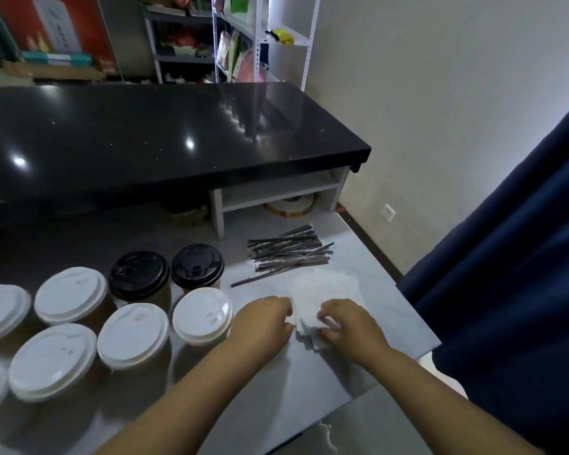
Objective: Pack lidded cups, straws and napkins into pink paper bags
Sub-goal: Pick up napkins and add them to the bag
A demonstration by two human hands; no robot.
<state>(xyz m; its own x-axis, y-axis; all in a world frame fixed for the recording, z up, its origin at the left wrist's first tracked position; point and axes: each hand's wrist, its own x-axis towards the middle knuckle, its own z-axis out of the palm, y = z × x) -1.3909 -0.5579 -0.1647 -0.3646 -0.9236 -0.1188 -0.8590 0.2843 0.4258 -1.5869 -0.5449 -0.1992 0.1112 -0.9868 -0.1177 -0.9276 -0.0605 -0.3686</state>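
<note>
Two surfaces first: black counter point(165, 133) well beyond the grip, grey worktop point(309, 395) under it. White-lidded cups point(202, 315) crowd to the L of the left hand point(263, 318), w/ 2 black-lidded cups point(138, 274) behind them. Straws point(289, 251) are piled just past the napkins point(322, 287). Right hand point(345, 323) has its fingers curled on the stack, prob. pinching the top sheets (blurred). Left hand's fingers curl at the stack's edge; can't tell if it grips. Loose straw point(260, 278) lies just ahead of the left knuckles.

"Where are the cups point(135, 330)?"
"Clustered on the table's point(293, 389) left."
"And the straws point(289, 252)?"
"Right of them, toward the back; the napkins point(326, 287) lie just in front of the straws."
</note>
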